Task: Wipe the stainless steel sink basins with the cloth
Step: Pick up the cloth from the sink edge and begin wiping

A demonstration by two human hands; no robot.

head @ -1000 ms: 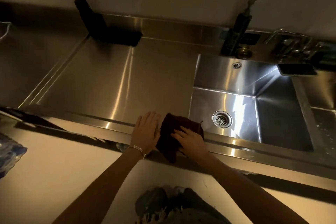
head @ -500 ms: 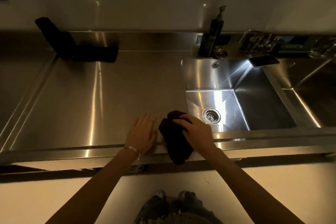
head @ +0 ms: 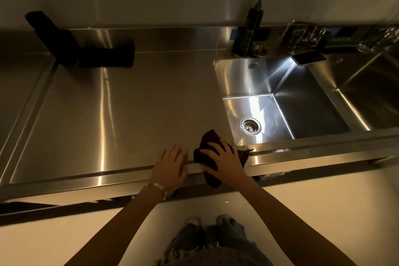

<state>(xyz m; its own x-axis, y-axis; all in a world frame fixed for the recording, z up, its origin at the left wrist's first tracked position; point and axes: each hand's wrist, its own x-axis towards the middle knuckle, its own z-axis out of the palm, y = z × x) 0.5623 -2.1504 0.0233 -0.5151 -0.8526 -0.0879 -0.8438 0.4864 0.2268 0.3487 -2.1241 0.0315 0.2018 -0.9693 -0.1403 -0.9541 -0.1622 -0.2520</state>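
Cloth (head: 212, 153) on counter edge (head: 121, 176); basin (head: 278, 101) right; bottle (head: 250, 30) behind.

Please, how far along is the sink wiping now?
Done: nothing I can confirm. In hand: the right hand presses the cloth on the front rim, outside the left basin; the left hand rests beside it. Left: that basin and the right basin.

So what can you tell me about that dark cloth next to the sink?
The cloth is dark maroon, soft-looking and crumpled. It lies on the front edge of the steel counter, just left of the left basin. Its lower end hangs over the edge, and one corner points right along the rim. The right hand presses on it with spread fingers. The left hand rests flat on the counter beside it, seemingly not touching it.
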